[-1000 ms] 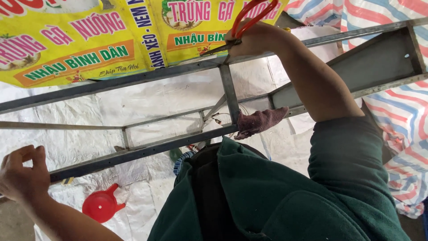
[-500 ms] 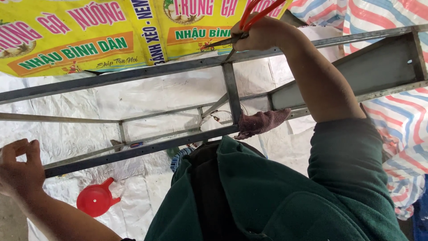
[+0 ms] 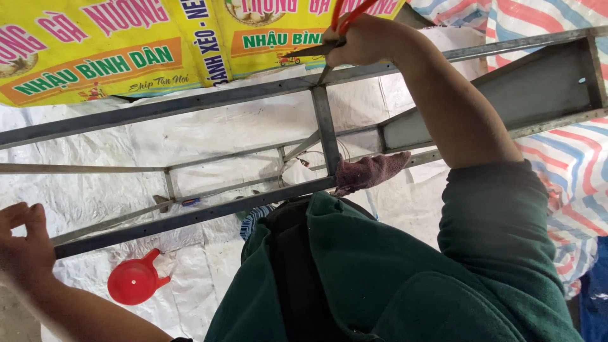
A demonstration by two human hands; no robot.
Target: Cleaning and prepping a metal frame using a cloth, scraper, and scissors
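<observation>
My right hand [image 3: 370,39] is raised at the top of the view and is shut on red-handled pliers [image 3: 345,14]. Their dark jaws [image 3: 311,50] touch the far bar of a long grey metal frame [image 3: 190,101], right where a cross bar [image 3: 326,133] joins it. My left hand [image 3: 22,244] is at the lower left with its fingers loosely curled and apart, holding nothing. It is just left of the end of the frame's near bar [image 3: 158,221]. A brownish rag [image 3: 370,172] hangs over that near bar in front of my green-shirted chest.
The frame lies over a white woven tarp [image 3: 209,133]. A red plastic funnel-shaped scoop [image 3: 134,282] lies on it below the near bar. A yellow printed banner [image 3: 95,57] covers the far side. A red, white and blue striped tarp [image 3: 570,164] lies to the right.
My right hand has stayed with the pliers at the far bar's joint. My left hand has drifted slightly toward the left edge. The view has shifted a little.
</observation>
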